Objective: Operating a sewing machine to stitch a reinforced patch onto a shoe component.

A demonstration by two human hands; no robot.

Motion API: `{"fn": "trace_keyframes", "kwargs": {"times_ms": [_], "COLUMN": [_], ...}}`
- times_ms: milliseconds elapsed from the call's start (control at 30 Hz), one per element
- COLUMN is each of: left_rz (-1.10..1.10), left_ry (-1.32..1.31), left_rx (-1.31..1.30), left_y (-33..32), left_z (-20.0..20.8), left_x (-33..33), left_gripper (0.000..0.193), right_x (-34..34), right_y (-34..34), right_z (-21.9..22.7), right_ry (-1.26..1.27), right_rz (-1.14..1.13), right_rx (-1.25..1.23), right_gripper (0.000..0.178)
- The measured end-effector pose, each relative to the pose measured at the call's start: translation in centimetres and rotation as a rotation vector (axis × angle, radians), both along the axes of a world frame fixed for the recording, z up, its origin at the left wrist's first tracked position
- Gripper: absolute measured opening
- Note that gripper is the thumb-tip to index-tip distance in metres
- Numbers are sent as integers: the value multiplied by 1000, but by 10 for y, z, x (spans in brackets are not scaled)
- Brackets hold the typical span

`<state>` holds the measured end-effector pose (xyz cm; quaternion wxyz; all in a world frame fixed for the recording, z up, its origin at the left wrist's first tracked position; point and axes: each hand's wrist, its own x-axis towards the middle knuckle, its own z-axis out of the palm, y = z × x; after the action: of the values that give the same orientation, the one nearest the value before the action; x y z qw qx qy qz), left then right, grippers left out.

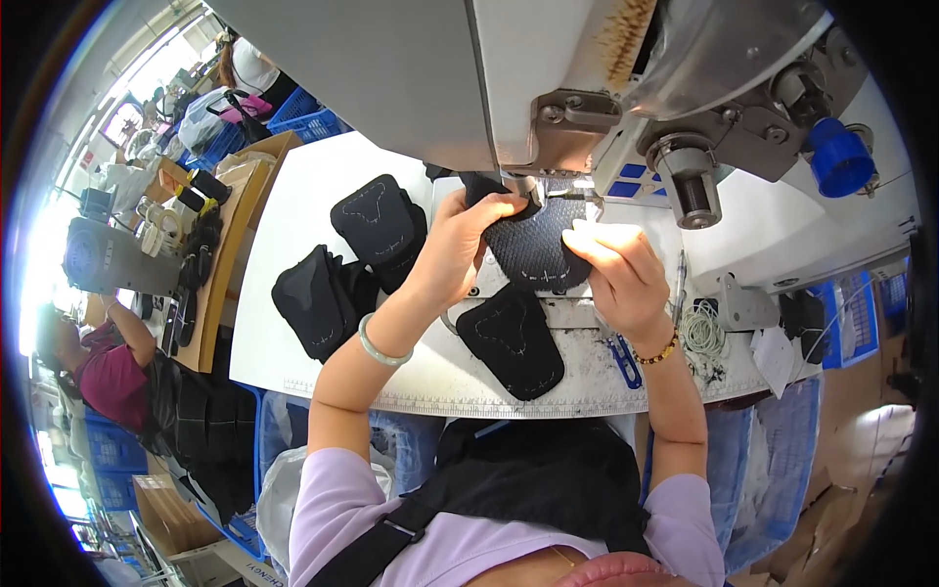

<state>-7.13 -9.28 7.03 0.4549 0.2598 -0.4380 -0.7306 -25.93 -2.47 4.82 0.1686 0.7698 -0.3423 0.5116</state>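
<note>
A black textured fabric piece (533, 243) lies under the head of a sewing machine (528, 166), with a row of pale marks along its near edge. My left hand (455, 245) is closed on its left side, thumb on top by the presser foot. At the right edge, my right hand (626, 274) pinches the same piece between thumb and fingers. Below it on the white table lies another black fabric piece (514, 342) with pale outline marks. To the left sit a stack of black pieces (377, 220) and a second black bundle (318, 303).
Blue thread snips (623, 360) and a tangle of pale thread (699, 338) lie right of my right hand. A ruler strip (440, 403) runs along the table's front edge. Blue crates (773, 470) stand below. At left, a person in a maroon shirt (117, 377) works nearby.
</note>
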Motion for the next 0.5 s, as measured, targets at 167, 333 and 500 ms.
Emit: {"fn": "trace_keyframes", "kwargs": {"times_ms": [167,333,500], "left_rz": [-12,-12,29], "left_ry": [-27,-14,119], "left_rx": [-6,2,-71], "left_y": [-3,-2,-10], "left_z": [-5,-5,-5], "left_x": [4,2,0], "left_gripper": [16,15,20], "right_x": [-1,-25,-52], "right_y": [2,1,-14], "right_z": [-2,3,5], "right_ry": [-45,-240,-484], "right_rz": [24,-113,-259], "right_rx": [56,-7,137], "right_gripper": [38,26,16]}}
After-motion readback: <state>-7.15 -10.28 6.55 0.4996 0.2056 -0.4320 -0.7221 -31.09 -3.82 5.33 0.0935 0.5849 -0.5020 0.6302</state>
